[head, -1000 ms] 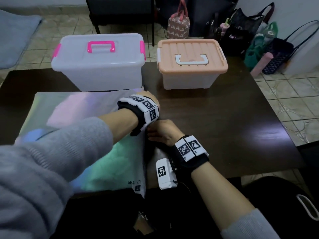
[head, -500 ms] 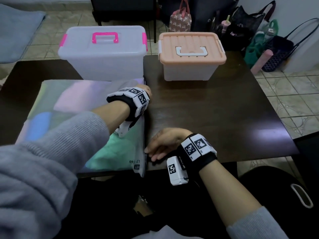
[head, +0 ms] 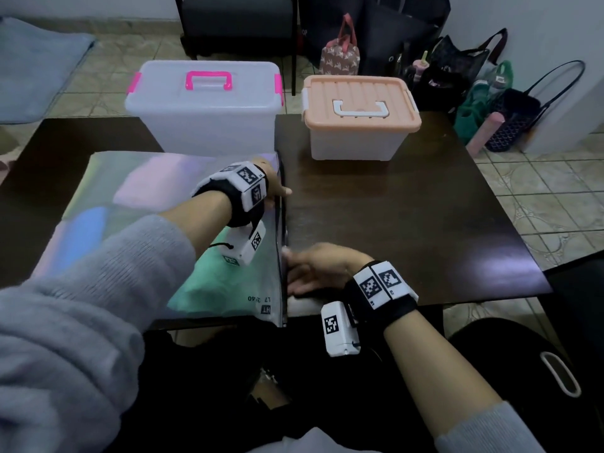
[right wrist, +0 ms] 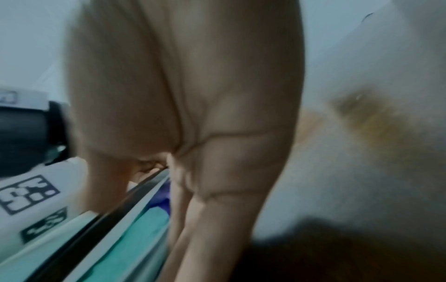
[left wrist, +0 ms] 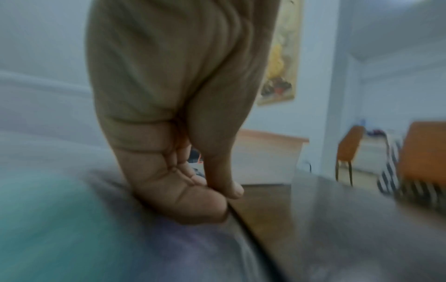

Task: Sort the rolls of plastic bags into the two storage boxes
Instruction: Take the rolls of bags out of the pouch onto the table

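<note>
A large shiny iridescent bag (head: 130, 207) lies flat on the left of the dark table (head: 408, 223); green, blue and pink shapes show through it. My left hand (head: 277, 188) pinches the far end of its right, black-lined edge, fingers curled on the bag (left wrist: 72, 219) and thumb (left wrist: 226, 183) over the edge. My right hand (head: 294, 273) holds the same edge near the table front, with the edge strip (right wrist: 135, 209) running between thumb and fingers. A clear storage box with pink handle (head: 202, 125) and an orange-lidded box (head: 353, 142) stand closed at the back.
Bare dark tabletop spreads to the right of the bag. Beyond the table stand a dark chair (head: 235, 24) and several bags on the tiled floor (head: 490, 103). My lap lies below the front table edge (head: 425, 300).
My hands have slid apart along the bag's right edge: the left toward the clear box, the right toward the table front.
</note>
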